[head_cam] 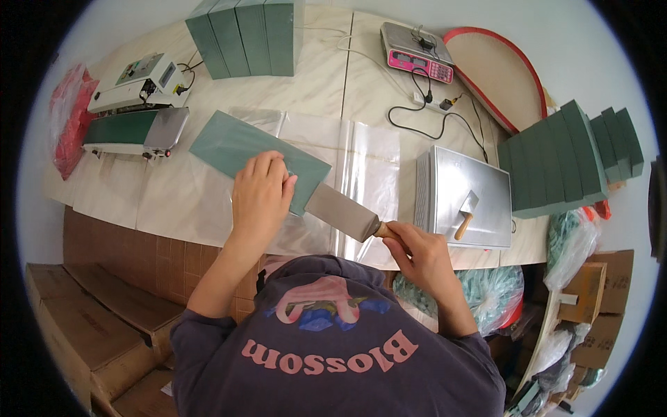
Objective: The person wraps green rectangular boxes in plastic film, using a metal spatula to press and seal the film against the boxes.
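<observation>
A flat green foam-like block (229, 140) lies slantwise over clear plastic film on the table, and part of it seems covered by film. My left hand (263, 190) is on its near side, fingers curled over it; a glint of film shows by the fingertips, and what lies under the palm is hidden. In my right hand (419, 253) is the wooden handle of a wide metal scraper (341, 211). The scraper's blade points left, its end at the block's right end. More clear plastic sheets or bags (370, 161) spread to the right of the block.
A band sealing machine (138, 112) stands left. Green blocks are stacked at the back (250, 44) and right (560, 161). A metal box (474, 182) carries a small trowel (465, 216). Behind are a pink scale (419, 57), cables and a red-rimmed board (497, 68). Cardboard boxes (94, 333) stand lower left.
</observation>
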